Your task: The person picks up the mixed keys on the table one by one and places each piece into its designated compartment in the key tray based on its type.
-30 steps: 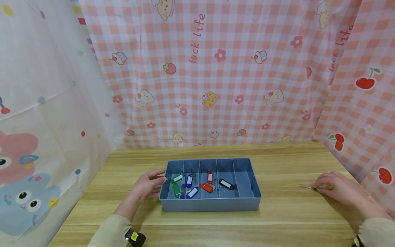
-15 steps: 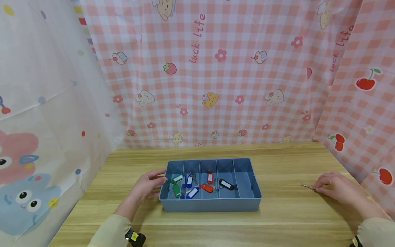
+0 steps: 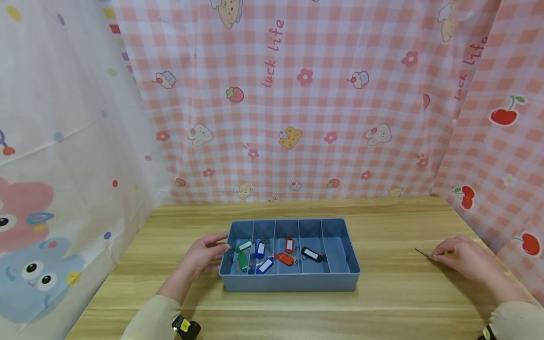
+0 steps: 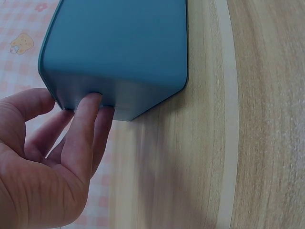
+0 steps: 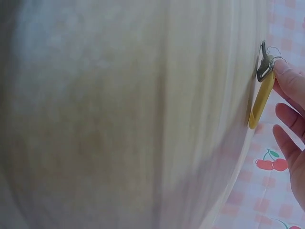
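A blue divided tray (image 3: 289, 283) rests on the table in the head view. My left hand (image 3: 201, 255) is at its left end; in the left wrist view the fingertips touch the tray's outer end wall (image 4: 109, 95). Well to the right of the tray, my right hand (image 3: 463, 257) pinches a key with a yellow key tag (image 5: 263, 100) between thumb and finger, by the ring end. The metal key (image 3: 423, 254) points left toward the tray, close above the table; the hand hides the tag in the head view.
From left to right, the tray's compartments hold green key tags (image 3: 242, 260), blue key tags (image 3: 265, 265), red key tags (image 3: 285, 258) and a black key tag (image 3: 312, 253). Thin dividers separate them. A checked curtain (image 3: 323, 108) hangs behind the wooden table (image 3: 382, 307).
The key in my right hand has turned, its tip rising slightly in the head view, and the yellow tag has gone out of sight there. My left hand and the tray have stayed in place.
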